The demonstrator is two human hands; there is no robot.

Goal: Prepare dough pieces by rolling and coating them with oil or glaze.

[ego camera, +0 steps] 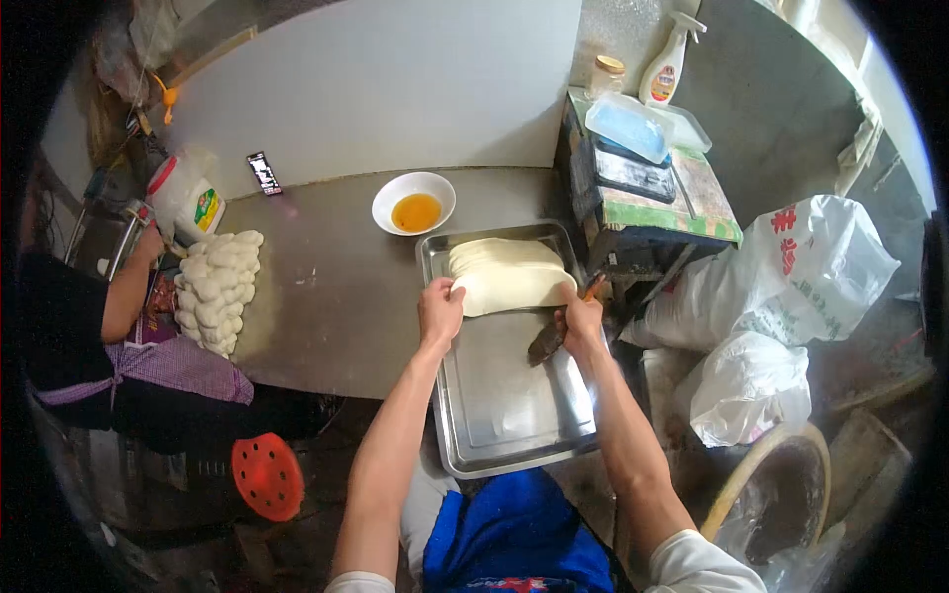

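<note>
A shallow stainless steel tray (511,422) lies before me, its near end over my lap. At its far end rests a stack of flat pale dough sheets (506,253). My left hand (441,311) pinches the left end of the front dough sheet (515,291) between thumb and fingers. The right end of that sheet is held by my right hand (581,320), which also grips a brush (546,345) with dark bristles pointing down to the left. Beyond the tray stands a white bowl (385,210) of amber liquid (417,213), perhaps oil.
At left a co-worker's hand (150,241) is near a heap of dough balls (217,293). A white plastic jug (189,196) and a phone (264,173) stand behind. To the right are a small stand (667,215) bearing containers, plastic sacks (801,274) and a round tub (819,474). A red stool (268,476) stands lower left.
</note>
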